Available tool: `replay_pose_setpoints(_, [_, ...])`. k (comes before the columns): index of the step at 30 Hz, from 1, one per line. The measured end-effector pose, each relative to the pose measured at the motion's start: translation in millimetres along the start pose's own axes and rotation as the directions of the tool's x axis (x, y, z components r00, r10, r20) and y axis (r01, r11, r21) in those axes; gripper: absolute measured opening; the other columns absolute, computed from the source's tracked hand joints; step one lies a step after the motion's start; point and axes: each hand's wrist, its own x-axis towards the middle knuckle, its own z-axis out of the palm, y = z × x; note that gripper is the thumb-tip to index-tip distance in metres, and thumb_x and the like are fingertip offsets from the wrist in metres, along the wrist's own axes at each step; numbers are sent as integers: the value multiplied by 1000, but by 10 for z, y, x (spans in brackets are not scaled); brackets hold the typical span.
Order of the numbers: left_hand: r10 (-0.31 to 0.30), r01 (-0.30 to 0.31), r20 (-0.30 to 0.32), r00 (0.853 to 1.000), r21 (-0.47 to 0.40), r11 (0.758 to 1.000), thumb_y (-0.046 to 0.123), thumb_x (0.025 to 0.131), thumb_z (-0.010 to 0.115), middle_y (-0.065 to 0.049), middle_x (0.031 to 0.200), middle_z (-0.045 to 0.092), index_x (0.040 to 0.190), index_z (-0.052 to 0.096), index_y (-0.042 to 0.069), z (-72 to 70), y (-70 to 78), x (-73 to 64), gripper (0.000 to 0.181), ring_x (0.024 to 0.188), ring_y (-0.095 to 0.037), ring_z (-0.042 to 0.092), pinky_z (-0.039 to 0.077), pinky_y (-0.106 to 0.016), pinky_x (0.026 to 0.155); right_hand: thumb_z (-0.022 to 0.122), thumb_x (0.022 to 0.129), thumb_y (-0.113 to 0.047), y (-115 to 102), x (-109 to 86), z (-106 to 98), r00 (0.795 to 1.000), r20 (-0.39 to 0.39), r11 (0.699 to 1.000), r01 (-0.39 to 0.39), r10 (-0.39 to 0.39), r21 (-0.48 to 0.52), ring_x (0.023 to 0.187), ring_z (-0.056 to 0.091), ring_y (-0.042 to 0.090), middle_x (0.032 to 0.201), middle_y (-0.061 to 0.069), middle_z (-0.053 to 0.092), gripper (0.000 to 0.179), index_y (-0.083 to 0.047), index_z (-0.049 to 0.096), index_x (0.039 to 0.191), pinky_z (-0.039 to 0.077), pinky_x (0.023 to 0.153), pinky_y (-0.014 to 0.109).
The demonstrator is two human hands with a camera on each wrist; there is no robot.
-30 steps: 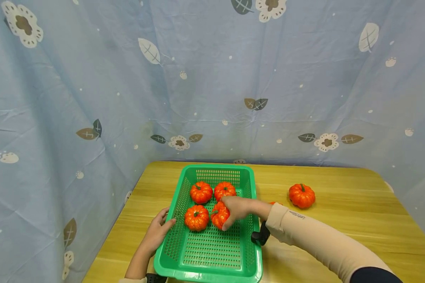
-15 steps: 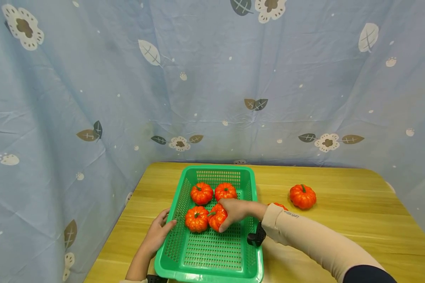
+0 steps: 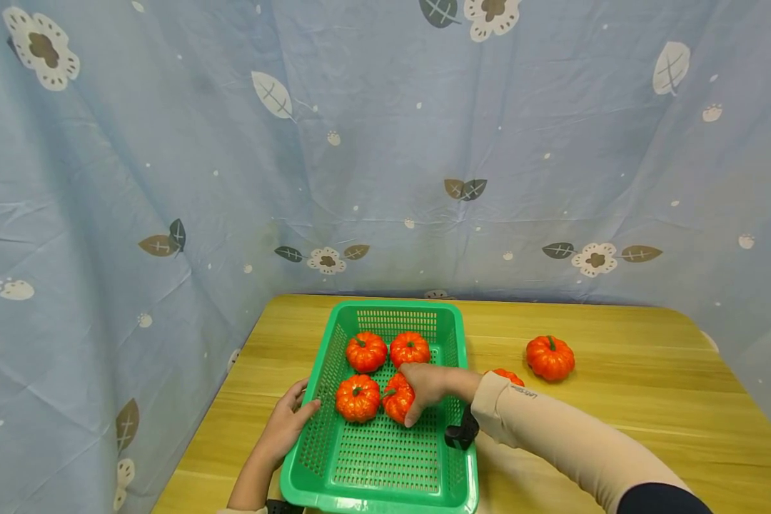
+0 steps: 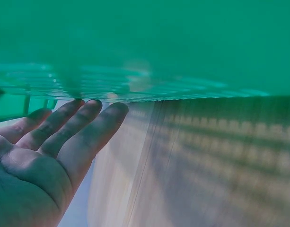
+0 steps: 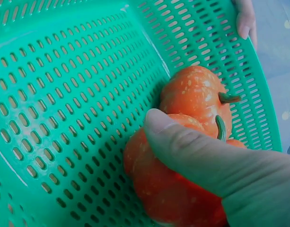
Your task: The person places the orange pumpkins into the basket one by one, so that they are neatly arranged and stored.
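A green plastic basket [image 3: 385, 503] with slotted walls stands on the table. Inside it, my right hand [image 3: 429, 385] grips a small orange pumpkin [image 3: 397, 401], its thumb [image 5: 182, 146] lying across the front. Close by in the basket are a left pumpkin [image 3: 357, 398], a far left one [image 3: 366, 352] and a far right one [image 3: 410, 349]. My left hand [image 3: 289, 421] holds the basket's left side, thumb over the rim. In the left wrist view its fingers [image 4: 83, 137] reach fairly straight to the outer wall; the thumb is hidden there.
On the wooden table [image 3: 630, 400], right of the basket, lies another pumpkin [image 3: 550, 358]. One more pumpkin [image 3: 509, 376] shows partly behind my right forearm. A blue patterned curtain [image 3: 385, 143] hangs behind the table and along its left side.
My right hand has shifted the gripped pumpkin slightly left towards its neighbour, then a little back right and nearer, still inside the basket. The left hand and basket stay put.
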Motion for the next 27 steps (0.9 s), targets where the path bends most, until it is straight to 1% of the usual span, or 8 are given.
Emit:
replay_pose_setpoints(2, [-9, 9, -3, 1000, 3, 1000, 14, 90, 52, -24, 123, 49, 133, 37, 13, -3, 0, 0, 46, 90, -36, 60, 54, -41, 64, 82, 59, -35, -14, -4, -6, 1000, 10, 1000, -23, 23, -4, 125, 38, 28, 137, 18, 37, 101, 5, 28, 135, 33, 104, 36])
replay_pose_setpoints(8, [-36, 36, -3, 999, 15, 999, 16, 90, 52, -23, 124, 48, 133, 35, 13, -18, 8, -2, 47, 90, -34, 60, 54, -41, 66, 83, 57, -35, -40, -29, -26, 997, 25, 996, -69, 70, -55, 123, 41, 28, 133, 17, 42, 98, 3, 32, 132, 34, 103, 35])
replay_pose_setpoints(13, [-22, 22, 0, 1000, 15, 1000, 15, 90, 52, -24, 124, 48, 133, 35, 12, -16, 9, -9, 46, 90, -35, 60, 54, -41, 65, 84, 55, -35, -40, -25, -19, 994, 23, 988, -100, 104, -120, 122, 41, 26, 132, 15, 43, 99, -1, 32, 132, 36, 102, 34])
replay_pose_setpoints(19, [-4, 4, -1, 1000, 3, 1000, 14, 90, 52, -25, 122, 49, 133, 36, 12, -4, 8, -11, 46, 90, -36, 60, 54, -41, 65, 87, 50, -29, -41, -3, 30, 990, 7, 979, -141, 143, -150, 114, 48, 24, 122, 11, 51, 95, -7, 36, 127, 41, 95, 33])
replay_pose_setpoints(25, [4, -4, -5, 1000, 11, 1000, 12, 90, 50, -25, 122, 49, 133, 36, 12, 14, 23, -20, 45, 90, -36, 60, 54, -40, 64, 88, 49, -29, -49, 25, 77, 983, 2, 960, -178, 182, -215, 114, 46, 23, 120, 9, 49, 95, -9, 35, 126, 43, 93, 32])
replay_pose_setpoints(27, [2, -2, -4, 1000, 6, 1000, 12, 90, 51, -25, 122, 49, 133, 36, 12, 15, 23, -19, 45, 90, -37, 60, 54, -41, 64, 88, 49, -29, -61, 24, 72, 982, -1, 959, -186, 190, -213, 113, 46, 22, 118, 8, 50, 94, -10, 36, 125, 43, 92, 32])
